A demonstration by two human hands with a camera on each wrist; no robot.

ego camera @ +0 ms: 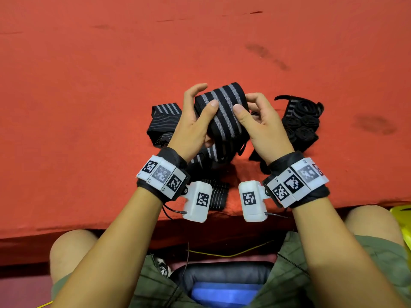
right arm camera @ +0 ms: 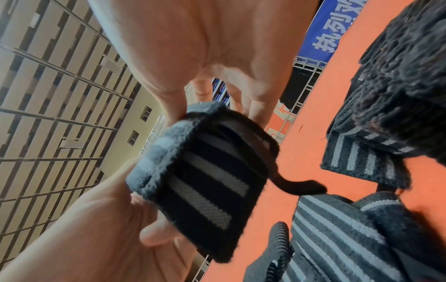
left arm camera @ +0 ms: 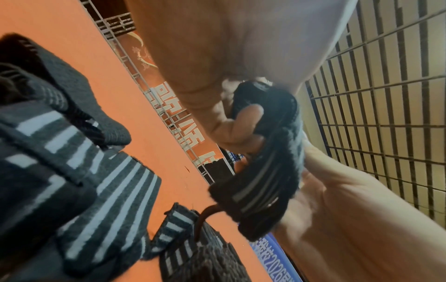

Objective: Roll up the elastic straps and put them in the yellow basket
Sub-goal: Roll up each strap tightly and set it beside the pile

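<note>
Even bright light, blurred wrist views

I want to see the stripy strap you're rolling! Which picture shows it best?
The head view: the striped strap shows whole, between the left hand and the right hand. The right wrist view shows its stripes close up; the left wrist view shows only its blurry edge.

Two hands are seen: the left hand (ego camera: 193, 127) and the right hand (ego camera: 264, 125). One striped strap (ego camera: 222, 112) is held between them. One flat strap (ego camera: 165, 121) is counted at the left, and more lie beneath the wrists, their number unclear. About five rolled straps (ego camera: 303, 123) are clustered at the right. One yellow basket (ego camera: 402, 216) is partly visible.
</note>
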